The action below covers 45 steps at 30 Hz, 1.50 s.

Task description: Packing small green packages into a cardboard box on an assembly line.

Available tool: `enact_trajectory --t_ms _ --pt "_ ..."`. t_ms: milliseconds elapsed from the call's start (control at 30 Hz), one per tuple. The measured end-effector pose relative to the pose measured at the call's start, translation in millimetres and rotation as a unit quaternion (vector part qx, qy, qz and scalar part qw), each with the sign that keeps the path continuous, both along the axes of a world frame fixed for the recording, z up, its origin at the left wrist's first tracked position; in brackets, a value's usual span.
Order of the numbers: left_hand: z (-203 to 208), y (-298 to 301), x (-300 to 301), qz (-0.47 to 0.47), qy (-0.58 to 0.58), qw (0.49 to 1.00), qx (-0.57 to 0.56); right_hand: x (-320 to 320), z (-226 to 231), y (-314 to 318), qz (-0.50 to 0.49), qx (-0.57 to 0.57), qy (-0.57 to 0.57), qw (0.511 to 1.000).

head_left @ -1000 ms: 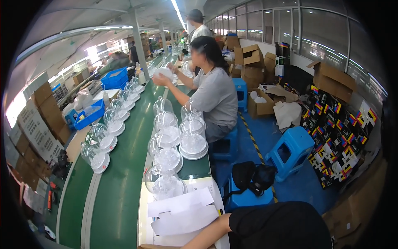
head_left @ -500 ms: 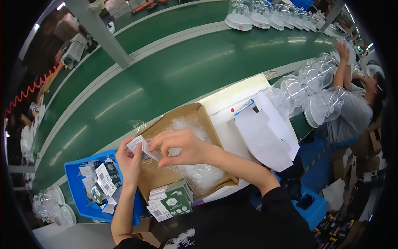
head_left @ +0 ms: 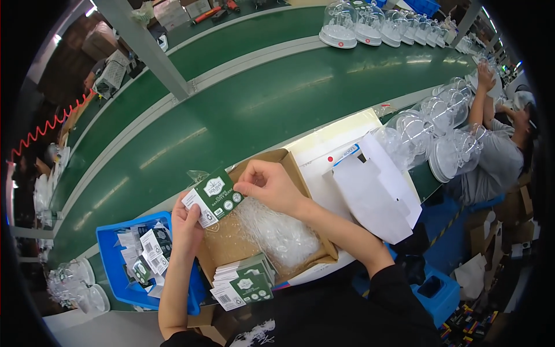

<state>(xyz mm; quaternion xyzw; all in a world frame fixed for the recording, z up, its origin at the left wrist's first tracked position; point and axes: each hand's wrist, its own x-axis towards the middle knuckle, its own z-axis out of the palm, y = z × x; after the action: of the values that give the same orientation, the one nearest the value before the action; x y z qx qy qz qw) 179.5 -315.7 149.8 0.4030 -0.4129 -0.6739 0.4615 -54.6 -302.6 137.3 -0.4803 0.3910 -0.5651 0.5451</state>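
A green-and-white printed card [head_left: 222,192] is held up over the cardboard box, its green face toward me. My left hand [head_left: 188,225] grips the card's white lower-left end, thumb on the front. At the card's right edge, the thumb and forefinger of my right hand [head_left: 269,186] are pinched together; any thin thing between them is too small to make out. Beneath, the open cardboard box [head_left: 222,246] holds a tangle of clear thin plastic strands [head_left: 277,231]. A stack of similar cards [head_left: 248,283] lies at the box's near edge.
Left of the box stands a blue bin [head_left: 110,272] of folded cards. White sheets [head_left: 376,196] lie to the right. Clear domes on white bases [head_left: 428,124] crowd the right side, near a co-worker [head_left: 491,150]. A green conveyor belt [head_left: 243,115] runs behind.
The folded card is now opened out and turned with its green face toward me. My right hand has moved slightly up and right, its fingers at the card's edge.
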Motion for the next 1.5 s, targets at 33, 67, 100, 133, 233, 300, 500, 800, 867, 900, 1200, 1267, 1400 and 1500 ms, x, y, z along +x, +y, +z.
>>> enact_trajectory --t_ms 33,67,100,133,233,300,500,800,867,900,1200,1267,1400,1500 --pt "-1.0 -1.1 0.4 -0.037 0.018 0.999 -0.003 -2.2 0.9 -0.5 0.017 -0.014 0.041 0.999" --pt "-2.3 -0.3 3.4 -0.073 0.034 0.997 -0.004 -1.4 1.8 -0.2 0.037 -0.025 0.08 0.996" --pt "-6.4 1.0 6.3 -0.086 0.023 0.996 0.002 -0.4 3.3 -0.1 0.038 -0.024 0.078 0.996" --pt "-9.8 2.1 9.8 -0.085 0.021 0.996 0.004 0.4 5.4 0.1 0.046 -0.05 0.112 0.991" --pt "-11.2 -0.1 14.5 -0.165 0.054 0.985 -0.019 2.0 7.6 0.8 0.088 -0.08 0.169 0.978" --pt "-3.7 2.0 6.8 -0.202 -0.037 0.976 -0.068 1.4 15.2 4.7 0.136 -0.087 0.214 0.964" --pt "6.9 8.6 -7.9 -0.203 -0.103 0.968 -0.104 5.6 5.0 4.3 0.154 -0.125 0.256 0.946" --pt "0.2 7.0 -1.7 -0.075 -0.197 0.972 -0.104 1.1 11.6 2.5 -0.023 -0.049 0.141 0.989" --pt "3.9 8.6 -7.0 -0.055 -0.174 0.979 -0.089 -1.1 2.4 -1.7 -0.004 -0.037 0.055 0.998" --pt "7.6 9.1 -12.6 -0.036 -0.151 0.985 -0.074 -3.4 2.5 -0.6 0.0 -0.006 0.003 1.0" --pt "10.3 18.7 -10.4 -0.09 -0.246 0.957 -0.127 3.4 1.4 -1.0 0.032 -0.003 -0.007 0.999" --pt "17.9 20.0 -13.5 -0.085 -0.223 0.969 -0.067 5.7 2.4 0.8 0.032 -0.022 0.016 0.999" --pt "3.3 14.2 -7.6 -0.142 -0.26 0.952 -0.078 -1.3 5.4 7.1 0.066 0.026 0.015 0.997" --pt "6.2 16.4 -3.2 -0.14 -0.282 0.946 -0.081 1.9 17.7 5.9 0.055 -0.007 0.057 0.997"
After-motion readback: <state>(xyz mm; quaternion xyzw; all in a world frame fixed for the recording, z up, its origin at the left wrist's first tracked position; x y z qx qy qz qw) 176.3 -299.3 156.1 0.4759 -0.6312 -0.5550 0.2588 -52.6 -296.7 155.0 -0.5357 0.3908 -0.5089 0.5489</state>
